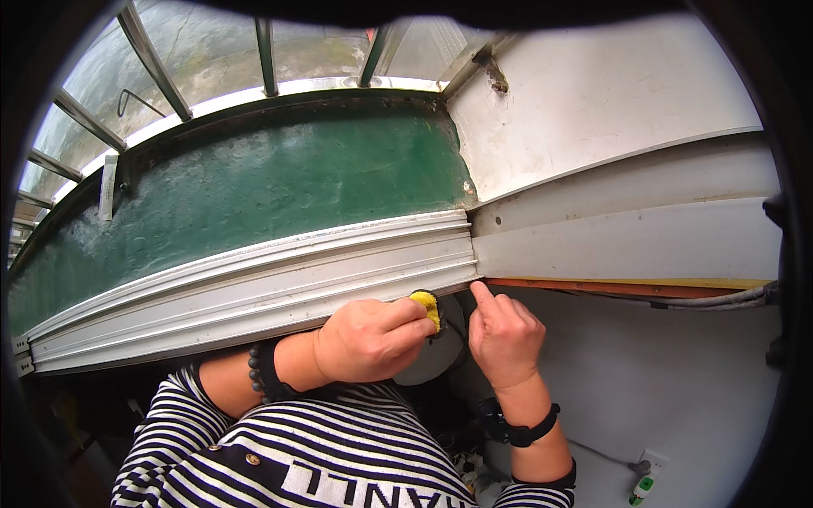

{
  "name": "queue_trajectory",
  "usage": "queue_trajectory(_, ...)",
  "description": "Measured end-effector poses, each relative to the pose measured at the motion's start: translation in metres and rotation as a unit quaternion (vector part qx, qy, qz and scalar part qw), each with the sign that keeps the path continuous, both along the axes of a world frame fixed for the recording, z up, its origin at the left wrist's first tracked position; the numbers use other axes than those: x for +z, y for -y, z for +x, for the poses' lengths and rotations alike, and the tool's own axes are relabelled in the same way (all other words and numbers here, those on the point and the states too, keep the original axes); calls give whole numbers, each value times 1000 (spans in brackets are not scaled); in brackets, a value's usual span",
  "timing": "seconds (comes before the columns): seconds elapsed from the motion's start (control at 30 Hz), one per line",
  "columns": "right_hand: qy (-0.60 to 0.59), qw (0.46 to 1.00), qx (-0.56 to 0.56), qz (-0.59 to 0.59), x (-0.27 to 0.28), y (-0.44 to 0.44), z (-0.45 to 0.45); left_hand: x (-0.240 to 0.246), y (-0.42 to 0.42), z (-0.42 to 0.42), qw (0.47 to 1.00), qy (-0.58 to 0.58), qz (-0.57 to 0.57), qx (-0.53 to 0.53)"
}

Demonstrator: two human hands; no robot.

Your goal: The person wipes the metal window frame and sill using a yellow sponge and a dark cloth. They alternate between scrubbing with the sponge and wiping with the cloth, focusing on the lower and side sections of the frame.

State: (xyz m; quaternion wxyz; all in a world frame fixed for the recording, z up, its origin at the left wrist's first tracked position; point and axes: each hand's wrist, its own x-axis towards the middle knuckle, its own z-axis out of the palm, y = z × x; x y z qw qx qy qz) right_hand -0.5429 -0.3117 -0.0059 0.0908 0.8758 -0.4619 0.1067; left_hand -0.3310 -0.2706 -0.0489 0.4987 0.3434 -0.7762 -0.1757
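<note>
Pinched between the thumb and fingers of my left hand (375,336) is a small yellow sponge or cloth pad (428,306) with a dark edge. It is close to the inner edge of a white metal sliding-window track (254,289). My right hand (505,333) is raised near the track's right end, its index finger extended to the corner where the track meets the side frame (622,238). The other fingers are curled, and no object shows in them. Whether that fingertip touches the corner is hard to tell.
Beyond the track lies a green painted ledge (305,165), bounded by metal window bars (267,57). A small pale strip or packet (108,188) rests at its left. Cables (711,300) run below the side frame. A plug (641,467) sits in a wall socket low at the right.
</note>
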Motion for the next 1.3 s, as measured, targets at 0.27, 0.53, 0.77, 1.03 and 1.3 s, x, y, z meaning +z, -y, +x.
queue_trajectory(0.27,-163,985,1,-53,5,0,-7,2,-1,0,1000,14,1,-3)
queue_trajectory(0.53,-30,999,15,36,14,1,-8,-1,0,-1,1000,0,-10,-1)
queue_trajectory(0.77,61,998,-18,3,7,1,-8,3,-1,-1,1000,10,-3,5)
queue_trajectory(1.03,337,914,-83,209,-19,-29,-12,1,-13,9,986,-120,107,-49)
queue_trajectory(1.3,367,806,74,457,-75,-63,11,3,-50,7,865,-336,351,-125)
